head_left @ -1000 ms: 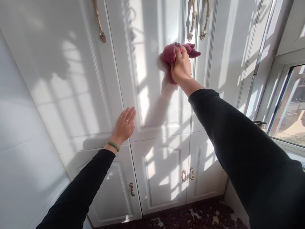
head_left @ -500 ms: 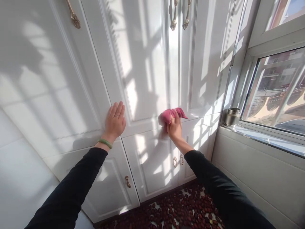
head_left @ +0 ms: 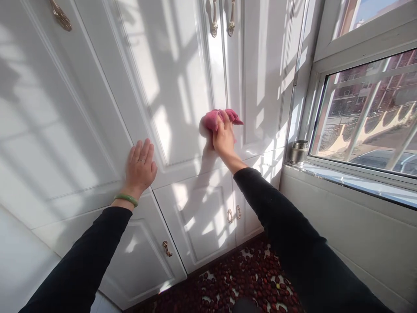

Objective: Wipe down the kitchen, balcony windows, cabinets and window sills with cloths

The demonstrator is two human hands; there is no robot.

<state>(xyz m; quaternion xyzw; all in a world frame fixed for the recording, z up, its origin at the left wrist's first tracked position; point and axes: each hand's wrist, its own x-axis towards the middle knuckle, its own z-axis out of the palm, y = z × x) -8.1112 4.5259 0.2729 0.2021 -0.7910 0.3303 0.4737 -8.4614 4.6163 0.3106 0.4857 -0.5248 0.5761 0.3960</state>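
A crumpled pink cloth [head_left: 211, 120] is gripped in my right hand [head_left: 224, 138], which presses it to the white cabinet door [head_left: 182, 87] near the seam between two upper doors. Flat against the cabinet front, my left hand [head_left: 140, 167] lies with its fingers stretched and close together, near the lower edge of the upper doors. It holds nothing. A ring and a green bangle [head_left: 126, 199] show on that hand and wrist.
Metal handles [head_left: 214, 19] stick out from the doors above, and smaller ones [head_left: 167, 248] below. A metal jar [head_left: 299, 152] stands on the sill by the window [head_left: 365, 113] at right. Many dark red, date-like fruits [head_left: 260, 271] cover the floor.
My right hand has slid the pink cloth upward along the cabinet door. My left hand stays flat on the cabinet. The view has turned somewhat to the right.
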